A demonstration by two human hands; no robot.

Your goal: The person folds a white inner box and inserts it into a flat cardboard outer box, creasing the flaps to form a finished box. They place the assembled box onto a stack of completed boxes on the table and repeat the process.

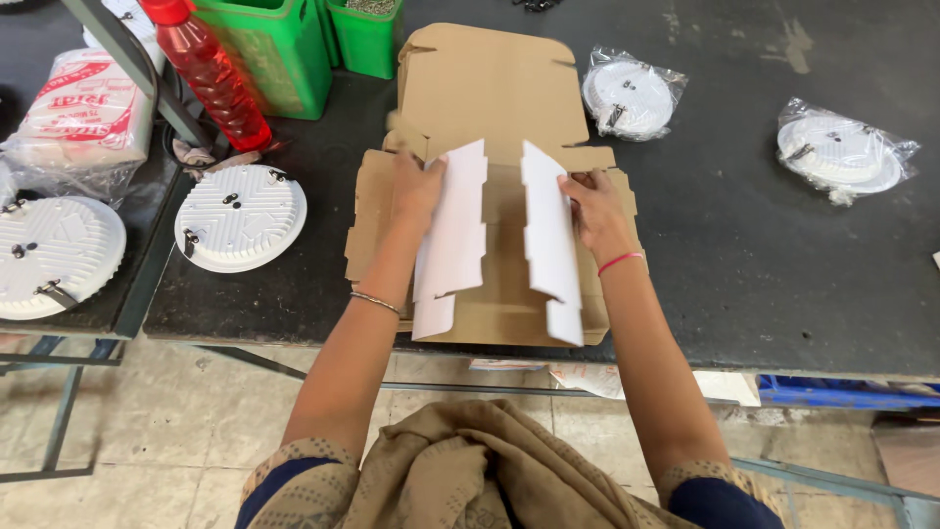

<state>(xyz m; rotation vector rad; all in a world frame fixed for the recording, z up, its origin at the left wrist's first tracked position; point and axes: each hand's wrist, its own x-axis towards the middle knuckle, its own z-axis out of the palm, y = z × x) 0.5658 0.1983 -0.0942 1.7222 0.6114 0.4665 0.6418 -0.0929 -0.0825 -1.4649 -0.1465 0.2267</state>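
Hands apart, left hand [416, 186] and right hand [590, 208] each grip a side flap. Flat brown cardboard box blank [490, 108], white-faced flaps raised, lies on the dark worktable [764, 264].

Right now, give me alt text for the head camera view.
Left hand and right hand each fold up a side flap of a flat cardboard box on a dark table. White round discs lie nearby.

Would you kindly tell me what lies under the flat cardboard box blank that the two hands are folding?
The cardboard box blank lies on the dark table. The left hand and right hand raise its white side flaps. Whatever lies beneath the cardboard is covered.
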